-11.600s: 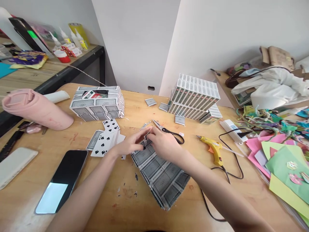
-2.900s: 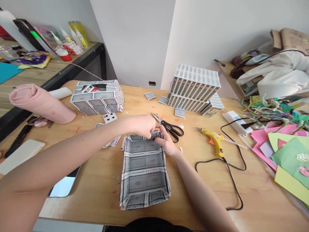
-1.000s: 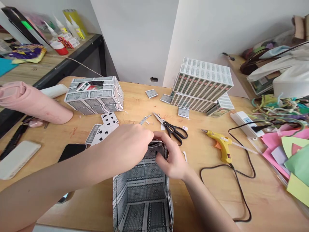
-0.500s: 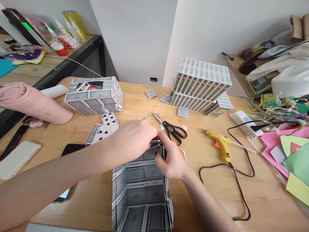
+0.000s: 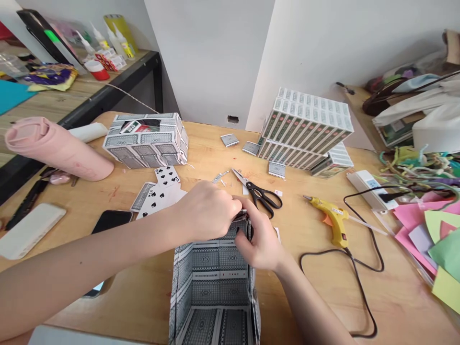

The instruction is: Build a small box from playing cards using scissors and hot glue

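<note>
An open-topped box made of grey-backed playing cards stands at the front of the table, its inside facing me. My left hand reaches across from the left and is closed at the box's far rim; its fingertips are mostly hidden. At the far right corner my right hand grips the wall, thumb inside and fingers behind. The two hands touch or nearly touch over that corner. Just beyond them lie black-handled scissors. Loose playing cards, some spades face up, rest left of the box.
A second card-covered box stands at the back left. Stacked card packs rise at the back right. A yellow glue gun lies right, its cord looping over the table. At left are a pink roll and a phone.
The whole scene has shifted slightly right in view as the camera moved. Both hands stay at the box's far rim, with only a slight change in the left hand's pose.
</note>
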### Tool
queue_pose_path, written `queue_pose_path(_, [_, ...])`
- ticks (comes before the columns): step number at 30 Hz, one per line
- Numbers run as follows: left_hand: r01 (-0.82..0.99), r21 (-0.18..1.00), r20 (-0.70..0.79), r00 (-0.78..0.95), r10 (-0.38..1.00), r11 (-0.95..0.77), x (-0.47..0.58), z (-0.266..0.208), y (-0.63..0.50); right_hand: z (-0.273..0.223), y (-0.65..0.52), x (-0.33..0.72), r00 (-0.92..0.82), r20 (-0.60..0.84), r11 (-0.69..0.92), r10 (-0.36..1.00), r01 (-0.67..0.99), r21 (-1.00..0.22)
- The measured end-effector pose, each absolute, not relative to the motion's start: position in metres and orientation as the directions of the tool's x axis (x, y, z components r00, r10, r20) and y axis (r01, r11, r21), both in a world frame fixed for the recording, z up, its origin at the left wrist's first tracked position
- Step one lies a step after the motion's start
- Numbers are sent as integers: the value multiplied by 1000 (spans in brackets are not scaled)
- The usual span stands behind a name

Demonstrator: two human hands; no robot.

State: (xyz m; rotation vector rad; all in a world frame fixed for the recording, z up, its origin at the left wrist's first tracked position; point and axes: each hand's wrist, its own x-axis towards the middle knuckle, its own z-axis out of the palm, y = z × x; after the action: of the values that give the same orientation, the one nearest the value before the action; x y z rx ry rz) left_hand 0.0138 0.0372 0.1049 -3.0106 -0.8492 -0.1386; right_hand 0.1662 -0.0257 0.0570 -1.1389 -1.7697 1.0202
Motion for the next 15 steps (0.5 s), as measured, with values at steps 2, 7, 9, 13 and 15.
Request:
queue_pose_path(2, [512,8,102,854,510,-859,15,103,37,57,-26,166,-295,195,286,936,310,-907])
queue_pose_path(7, [522,7,105,848,520,-853,20,100,38,54,-27,166,-295,204,300,933,328,-896])
queue_pose_path(9, [539,19,105,837,537,-842,23,99,39,52,-27,166,-295,200,297,934,335,-894])
queue_pose_path(13, [559,50,36,827,561,-828,29,102,39,49,-25,168,-302,170,269,938,326,-906])
queue_pose_path(15, [559,66,-51,829,557,-826,30,106,38,47,-23,169,-317,157,258,935,308,-916])
